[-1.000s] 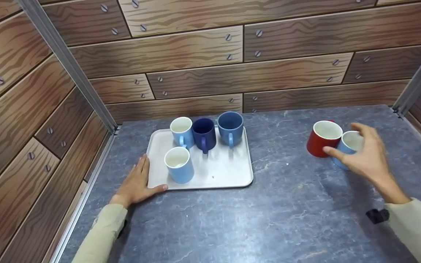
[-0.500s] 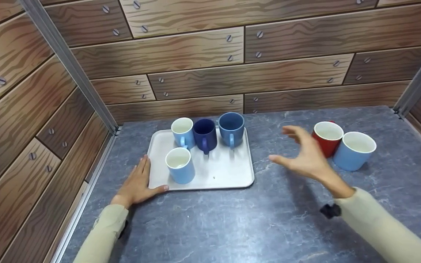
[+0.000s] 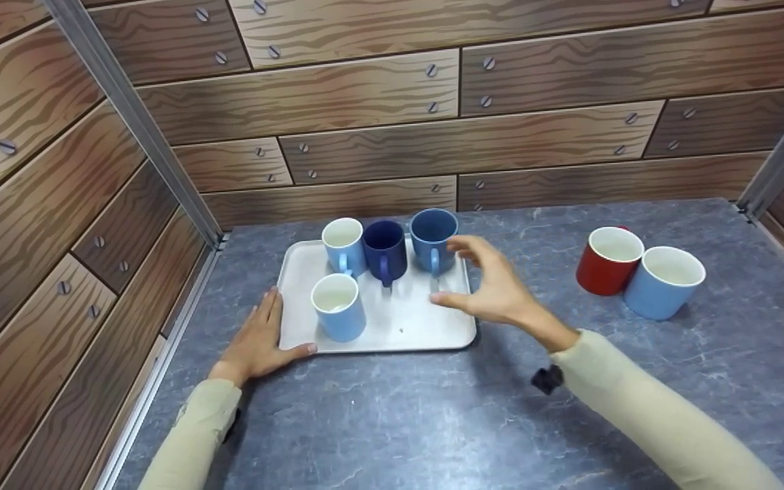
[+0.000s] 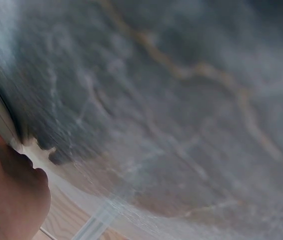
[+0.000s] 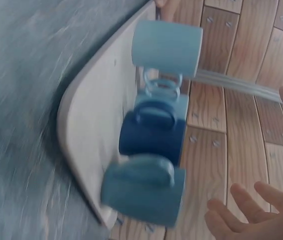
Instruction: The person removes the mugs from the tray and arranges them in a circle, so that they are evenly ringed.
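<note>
A white tray [image 3: 426, 333] carries several mugs. Along its back edge stand a light blue mug [image 3: 345, 248], a dark navy mug [image 3: 392, 255] and a larger steel-blue mug [image 3: 426, 248]. Another light blue mug [image 3: 343, 320] stands at the front left, its handle turned to the back. My left hand [image 3: 256, 344] lies at the tray's left front corner, fingers straight along the side and thumb at the front edge. My right hand [image 3: 497, 286] hovers over the tray's right side near the steel-blue mug, thumb and fingers spread apart with nothing between them.
On the right of the grey marbled table [image 3: 392, 422] stand a red mug [image 3: 603, 272] and a wide light blue mug [image 3: 661, 289], side by side. Wood-patterned panels [image 3: 365, 116] close off the back and both sides.
My right hand has moved left from the light blue mug beside the red one, across the table to the tray's right side. The left hand has stayed at the tray corner.
</note>
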### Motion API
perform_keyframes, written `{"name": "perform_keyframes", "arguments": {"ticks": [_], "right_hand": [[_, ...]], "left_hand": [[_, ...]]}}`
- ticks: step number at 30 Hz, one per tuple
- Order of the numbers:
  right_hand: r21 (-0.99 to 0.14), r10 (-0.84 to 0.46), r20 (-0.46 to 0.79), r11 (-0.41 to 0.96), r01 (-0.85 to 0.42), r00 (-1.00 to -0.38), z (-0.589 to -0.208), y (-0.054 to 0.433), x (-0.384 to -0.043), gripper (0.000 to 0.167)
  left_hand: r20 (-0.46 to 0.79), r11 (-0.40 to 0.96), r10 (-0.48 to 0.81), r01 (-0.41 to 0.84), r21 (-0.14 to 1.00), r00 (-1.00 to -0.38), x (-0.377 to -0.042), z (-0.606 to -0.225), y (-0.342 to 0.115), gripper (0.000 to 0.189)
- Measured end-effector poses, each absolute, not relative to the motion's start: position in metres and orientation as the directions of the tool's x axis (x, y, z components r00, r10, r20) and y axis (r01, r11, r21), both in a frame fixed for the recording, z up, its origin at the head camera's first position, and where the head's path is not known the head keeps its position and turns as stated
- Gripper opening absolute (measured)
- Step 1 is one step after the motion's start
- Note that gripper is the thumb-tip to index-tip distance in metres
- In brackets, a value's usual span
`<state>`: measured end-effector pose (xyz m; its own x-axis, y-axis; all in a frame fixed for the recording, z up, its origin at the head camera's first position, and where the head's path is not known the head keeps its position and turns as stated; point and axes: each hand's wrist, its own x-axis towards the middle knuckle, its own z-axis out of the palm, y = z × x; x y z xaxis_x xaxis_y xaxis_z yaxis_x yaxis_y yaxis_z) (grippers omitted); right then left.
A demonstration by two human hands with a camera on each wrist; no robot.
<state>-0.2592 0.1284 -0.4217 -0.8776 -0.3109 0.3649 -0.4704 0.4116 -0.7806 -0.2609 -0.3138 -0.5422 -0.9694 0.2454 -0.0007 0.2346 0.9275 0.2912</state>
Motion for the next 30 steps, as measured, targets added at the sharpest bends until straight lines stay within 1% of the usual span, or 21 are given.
{"name": "perform_keyframes", "arguments": {"ticks": [7, 14, 22, 27, 30], "right_hand": [[-0.803, -0.409, 0.359, 0.323, -0.501, -0.839, -0.435, 0.08, -0.272, 0.09], [-0.809, -0.479, 0.295, 0.336, -0.483, -0.827, -0.453, 0.038, -0.285, 0.093], [-0.849, -0.486, 0.283, 0.275, -0.452, -0.827, -0.478, 0.005, -0.296, 0.094], [-0.859, -0.485, 0.272, 0.266, -0.437, -0.831, -0.489, -0.009, -0.296, 0.098], [-0.859, -0.479, 0.266, 0.277, -0.431, -0.837, -0.494, -0.016, -0.295, 0.097]], "left_hand": [[0.007, 0.924, 0.252, 0.242, 0.295, -0.968, -0.262, -0.541, -0.313, 0.133], [0.023, 0.92, 0.261, 0.256, 0.298, -0.965, -0.262, -0.54, -0.313, 0.131], [0.028, 0.922, 0.249, 0.246, 0.298, -0.968, -0.26, -0.538, -0.313, 0.132], [0.028, 0.923, 0.253, 0.25, 0.291, -0.967, -0.259, -0.539, -0.313, 0.132], [0.034, 0.922, 0.256, 0.254, 0.294, -0.966, -0.258, -0.54, -0.313, 0.131]]}}
